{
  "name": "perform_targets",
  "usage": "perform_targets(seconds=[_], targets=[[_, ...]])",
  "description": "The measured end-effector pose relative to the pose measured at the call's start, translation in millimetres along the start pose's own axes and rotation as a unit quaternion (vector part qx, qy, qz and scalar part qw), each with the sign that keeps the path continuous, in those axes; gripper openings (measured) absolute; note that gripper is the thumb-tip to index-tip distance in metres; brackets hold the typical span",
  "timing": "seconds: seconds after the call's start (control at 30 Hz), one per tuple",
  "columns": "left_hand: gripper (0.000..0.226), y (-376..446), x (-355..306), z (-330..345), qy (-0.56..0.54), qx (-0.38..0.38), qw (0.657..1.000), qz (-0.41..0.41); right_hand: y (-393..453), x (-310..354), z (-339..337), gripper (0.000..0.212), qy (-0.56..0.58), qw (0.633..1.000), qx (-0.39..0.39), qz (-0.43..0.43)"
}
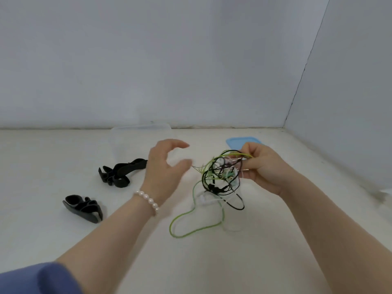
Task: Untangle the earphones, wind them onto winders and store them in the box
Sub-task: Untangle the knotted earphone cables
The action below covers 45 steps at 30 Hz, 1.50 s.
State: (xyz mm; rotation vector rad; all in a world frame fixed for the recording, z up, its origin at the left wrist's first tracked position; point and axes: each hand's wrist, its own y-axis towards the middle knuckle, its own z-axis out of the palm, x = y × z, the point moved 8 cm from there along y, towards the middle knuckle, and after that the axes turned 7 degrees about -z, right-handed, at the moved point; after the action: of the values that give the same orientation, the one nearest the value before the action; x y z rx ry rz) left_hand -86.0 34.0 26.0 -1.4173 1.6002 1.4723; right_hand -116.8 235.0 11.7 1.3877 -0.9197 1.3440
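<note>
While my right hand (263, 166) is pinching the tangle (220, 177) off the table, my left hand (167, 166) is hovering loose-fingered, holding nothing. Yanking risks tightening knots; the green loop (191, 225) is trailing and could snag.

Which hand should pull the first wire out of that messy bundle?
Probably the left hand: it is open and free beside the tangled bundle of green, black and white earphone wires, while the right hand is busy holding that bundle up.
</note>
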Motion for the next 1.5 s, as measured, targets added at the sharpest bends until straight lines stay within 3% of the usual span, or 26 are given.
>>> perform_targets(seconds=[0.03,0.17,0.33,0.57,0.73,0.8,0.87,0.97,1.1,1.17,1.23,1.37,1.43,1.5], targets=[[0.031,-5,-6,11,0.024,0.033,0.999,0.017,0,-1,5,0.040,-0.008,1.000,0.015,-0.001],[0.032,-15,5,53,0.033,0.162,0.985,-0.056,-5,-2,20,0.013,-0.071,0.996,0.059,0.006],[0.018,-4,27,40,-0.039,0.153,0.978,-0.139,-4,-3,-14,0.015,-0.071,0.995,-0.074,0.014],[0.018,-5,27,41,-0.033,0.210,0.962,-0.171,-2,-9,-16,0.016,0.013,0.989,-0.144,0.026],[0.046,-15,24,41,-0.185,0.306,0.896,-0.264,-1,-12,-19,0.014,0.004,0.982,-0.184,0.047],[0.040,-14,29,37,-0.229,0.297,0.882,-0.284,-1,-14,-19,0.016,-0.004,0.983,-0.171,0.061],[0.020,-12,34,33,-0.306,0.267,0.865,-0.296,-1,-17,-17,0.017,0.007,0.986,-0.137,0.090],[0.015,-9,33,29,-0.375,0.266,0.838,-0.292,-6,-15,-14,0.021,0.040,0.991,-0.056,0.116],[0.023,-5,37,24,-0.329,0.221,0.868,-0.297,-11,-11,-10,0.031,-0.002,0.991,0.070,0.118],[0.025,-6,37,22,-0.318,0.213,0.877,-0.291,-8,-13,-14,0.030,-0.061,0.990,0.058,0.116],[0.026,-10,36,25,-0.313,0.235,0.874,-0.289,-4,-11,-23,0.023,-0.089,0.991,-0.007,0.097],[0.029,-19,35,35,-0.350,0.292,0.839,-0.297,-3,-5,-43,0.020,-0.064,0.990,-0.104,0.064],[0.015,-19,35,35,-0.339,0.305,0.840,-0.295,-5,-4,-48,0.016,-0.039,0.991,-0.112,0.063],[0.022,-17,37,35,-0.317,0.293,0.849,-0.306,-5,-2,-51,0.015,-0.028,0.990,-0.127,0.053]])
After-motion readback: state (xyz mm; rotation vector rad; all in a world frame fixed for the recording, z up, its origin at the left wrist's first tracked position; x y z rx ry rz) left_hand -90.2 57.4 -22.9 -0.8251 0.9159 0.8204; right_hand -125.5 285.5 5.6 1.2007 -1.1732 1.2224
